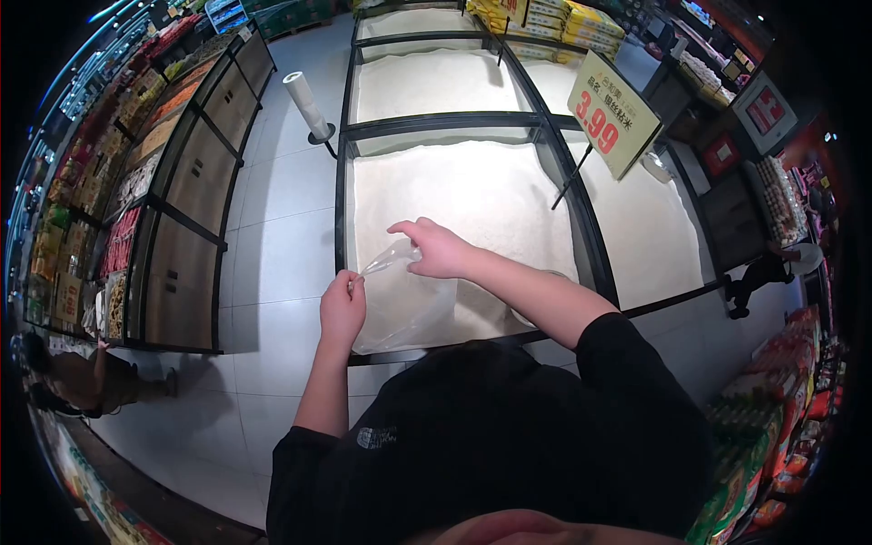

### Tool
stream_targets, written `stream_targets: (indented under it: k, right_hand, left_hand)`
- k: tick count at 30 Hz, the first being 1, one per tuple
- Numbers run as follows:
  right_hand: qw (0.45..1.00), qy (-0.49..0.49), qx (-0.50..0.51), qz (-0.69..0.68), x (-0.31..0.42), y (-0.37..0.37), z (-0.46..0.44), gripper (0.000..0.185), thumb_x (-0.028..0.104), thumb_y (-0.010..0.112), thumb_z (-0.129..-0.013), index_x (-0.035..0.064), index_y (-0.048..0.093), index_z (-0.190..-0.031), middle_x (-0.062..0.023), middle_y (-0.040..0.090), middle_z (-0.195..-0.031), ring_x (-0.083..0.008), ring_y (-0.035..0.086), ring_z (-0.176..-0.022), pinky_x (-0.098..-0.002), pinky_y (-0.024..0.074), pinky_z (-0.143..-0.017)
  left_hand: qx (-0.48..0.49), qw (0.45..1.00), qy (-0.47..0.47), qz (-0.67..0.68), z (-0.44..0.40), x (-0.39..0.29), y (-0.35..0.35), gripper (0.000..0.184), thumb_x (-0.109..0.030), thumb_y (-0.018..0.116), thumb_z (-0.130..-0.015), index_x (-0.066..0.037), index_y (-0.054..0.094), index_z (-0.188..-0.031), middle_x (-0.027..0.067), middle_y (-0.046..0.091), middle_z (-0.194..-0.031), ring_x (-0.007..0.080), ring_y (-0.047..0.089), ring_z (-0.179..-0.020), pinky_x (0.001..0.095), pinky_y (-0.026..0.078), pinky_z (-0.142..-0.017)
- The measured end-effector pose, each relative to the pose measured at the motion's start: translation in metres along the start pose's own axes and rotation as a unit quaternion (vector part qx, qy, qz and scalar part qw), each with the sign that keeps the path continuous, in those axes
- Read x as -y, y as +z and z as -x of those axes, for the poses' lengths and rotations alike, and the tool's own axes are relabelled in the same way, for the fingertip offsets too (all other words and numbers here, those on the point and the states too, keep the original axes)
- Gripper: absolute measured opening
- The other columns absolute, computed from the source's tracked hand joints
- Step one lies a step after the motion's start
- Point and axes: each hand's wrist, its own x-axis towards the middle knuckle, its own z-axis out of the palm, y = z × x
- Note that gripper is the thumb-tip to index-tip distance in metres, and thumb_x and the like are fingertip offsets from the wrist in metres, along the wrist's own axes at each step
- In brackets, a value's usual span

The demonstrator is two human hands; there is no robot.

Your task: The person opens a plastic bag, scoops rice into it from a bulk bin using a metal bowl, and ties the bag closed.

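Note:
Over the front of a rice bin (463,186) both of my hands are at a clear plastic bag (413,313). My left hand (343,307) is closed, its fingers pinching the left end of the bag's upper edge. My right hand (434,248) is at the bag's upper right part, index finger stretched out to the left and thumb apart from it. The bag hangs down toward the bin's front rim. Beside my right forearm, a rounded object (527,318) partly shows in the rice; the arm hides much of it.
A price sign (614,113) stands on a stick at the bin's right divider. Left of the bin is a plastic bag roll (307,104) on a stand. Shelves of goods (182,191) line the left aisle. One person (91,377) is at lower left, another (763,272) at right.

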Motion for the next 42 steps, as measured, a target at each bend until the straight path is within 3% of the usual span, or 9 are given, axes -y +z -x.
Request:
stream_targets:
  k: [6, 9, 12, 15, 21, 30, 34, 39, 42]
  right_hand:
    - [0.993, 0.100, -0.008, -0.057, -0.087, 0.060, 0.013, 0.058, 0.010, 0.071, -0.084, 0.0113, 0.053, -0.139, -0.0157, 0.057, -0.113, -0.0287, 0.062, -0.097, -0.0383, 0.0534, -0.087]
    - [0.971, 0.129, -0.165, -0.120, -0.077, 0.065, 0.027, 0.051, 0.013, 0.069, -0.088, 0.0087, 0.054, -0.137, -0.0140, 0.060, -0.106, -0.0260, 0.063, -0.097, -0.0376, 0.0534, -0.086]
    - [0.971, 0.160, -0.157, -0.087, -0.080, 0.085, 0.047, 0.043, 0.013, 0.068, -0.091, 0.0058, 0.056, -0.132, -0.0120, 0.064, -0.097, -0.0226, 0.064, -0.089, -0.0360, 0.0539, -0.082]
    - [0.885, 0.323, 0.001, -0.335, -0.090, 0.085, 0.042, 0.040, 0.012, 0.067, -0.091, 0.0037, 0.056, -0.129, -0.0112, 0.066, -0.091, -0.0212, 0.064, -0.083, -0.0359, 0.0538, -0.081]
    - [0.924, 0.185, -0.044, -0.332, -0.081, 0.085, 0.001, 0.035, 0.008, 0.061, -0.092, 0.0029, 0.055, -0.127, -0.0122, 0.068, -0.092, -0.0214, 0.067, -0.085, -0.0353, 0.0541, -0.072]
    - [0.900, 0.269, -0.020, -0.341, -0.068, 0.076, 0.014, 0.048, 0.015, 0.067, -0.089, 0.0043, 0.049, -0.133, -0.0131, 0.067, -0.097, -0.0246, 0.067, -0.086, -0.0396, 0.0552, -0.081]
    - [0.964, 0.209, -0.129, -0.100, -0.078, 0.123, 0.006, 0.051, 0.014, 0.066, -0.089, 0.0049, 0.047, -0.136, -0.0133, 0.066, -0.096, -0.0245, 0.067, -0.084, -0.0385, 0.0561, -0.071]
    - [0.911, 0.308, 0.011, -0.274, -0.051, 0.121, -0.006, 0.044, 0.011, 0.062, -0.091, 0.0041, 0.051, -0.133, -0.0124, 0.066, -0.098, -0.0235, 0.066, -0.087, -0.0350, 0.0562, -0.076]
    - [0.886, 0.252, 0.024, -0.388, -0.025, 0.115, -0.023, 0.039, 0.007, 0.059, -0.092, 0.0037, 0.053, -0.131, -0.0120, 0.067, -0.098, -0.0231, 0.067, -0.089, -0.0342, 0.0560, -0.082]
  left_hand:
    - [0.042, 0.994, -0.044, 0.091, 0.009, 0.014, -0.001, 0.016, -0.013, 0.072, -0.092, -0.006, 0.062, -0.103, -0.0035, 0.055, -0.067, 0.0064, 0.045, -0.057, 0.0271, 0.035, -0.052]
    - [0.094, 0.945, -0.147, 0.276, 0.014, -0.002, 0.006, 0.019, -0.010, 0.073, -0.091, -0.007, 0.058, -0.103, -0.0054, 0.056, -0.069, 0.0040, 0.046, -0.056, 0.0238, 0.034, -0.050]
    - [0.062, 0.945, -0.130, 0.294, 0.003, 0.018, 0.022, 0.017, -0.012, 0.071, -0.095, -0.008, 0.055, -0.099, -0.0024, 0.060, -0.071, 0.0050, 0.048, -0.055, 0.0237, 0.036, -0.049]
    - [-0.004, 0.945, -0.140, 0.296, 0.000, 0.020, 0.029, 0.018, -0.014, 0.071, -0.095, -0.009, 0.054, -0.096, -0.0064, 0.051, -0.069, 0.0015, 0.041, -0.059, 0.0226, 0.029, -0.050]
    - [-0.033, 0.916, -0.212, 0.338, 0.009, -0.007, 0.001, 0.019, -0.016, 0.068, -0.097, -0.012, 0.050, -0.094, -0.0046, 0.050, -0.061, 0.0033, 0.038, -0.048, 0.0244, 0.027, -0.043]
    - [-0.031, 0.905, -0.227, 0.359, 0.012, 0.001, 0.004, 0.023, -0.019, 0.067, -0.098, -0.014, 0.046, -0.090, -0.0066, 0.043, -0.062, 0.0038, 0.035, -0.047, 0.0239, 0.027, -0.040]
    - [-0.013, 0.903, -0.216, 0.371, 0.016, 0.008, 0.012, 0.027, -0.020, 0.068, -0.098, -0.015, 0.044, -0.089, -0.0063, 0.043, -0.063, 0.0038, 0.035, -0.047, 0.0236, 0.028, -0.039]
    - [-0.025, 0.895, -0.200, 0.398, 0.026, 0.009, -0.001, 0.024, -0.023, 0.064, -0.102, -0.014, 0.049, -0.085, -0.0049, 0.047, -0.064, 0.0050, 0.039, -0.046, 0.0230, 0.027, -0.039]
    - [-0.039, 0.872, -0.221, 0.436, 0.032, 0.004, -0.017, 0.026, -0.025, 0.061, -0.104, -0.014, 0.049, -0.083, -0.0055, 0.045, -0.063, 0.0047, 0.037, -0.045, 0.0233, 0.027, -0.038]
